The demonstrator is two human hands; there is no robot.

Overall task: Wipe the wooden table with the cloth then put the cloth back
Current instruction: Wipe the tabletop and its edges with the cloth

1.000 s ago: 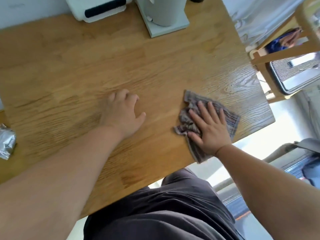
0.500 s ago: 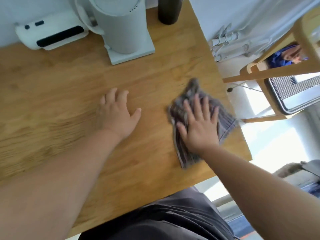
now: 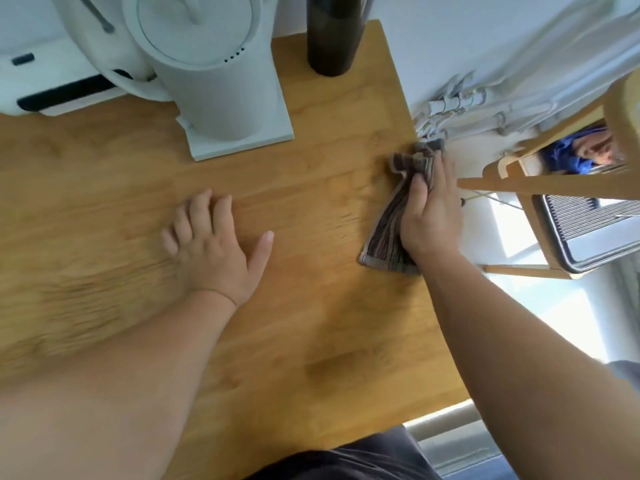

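Note:
A grey-brown striped cloth [image 3: 389,225] lies bunched along the right edge of the wooden table [image 3: 311,306]. My right hand [image 3: 429,213] presses down on the cloth, fingers pointing away from me and thumb curled over its folds. The far end of the cloth pokes out past my fingertips at the table's edge. My left hand [image 3: 214,247] rests flat on the bare wood near the middle, fingers spread, holding nothing.
A white kettle on a square base [image 3: 221,81] stands at the back. A dark cylinder bottle [image 3: 332,36] is right of it, and a white device [image 3: 52,84] at the back left. A wooden chair [image 3: 554,188] stands beyond the right edge.
My right hand has pushed the cloth away from me and to the right, up to the table's right edge, bunching it narrower. My left hand stays planted on the wood.

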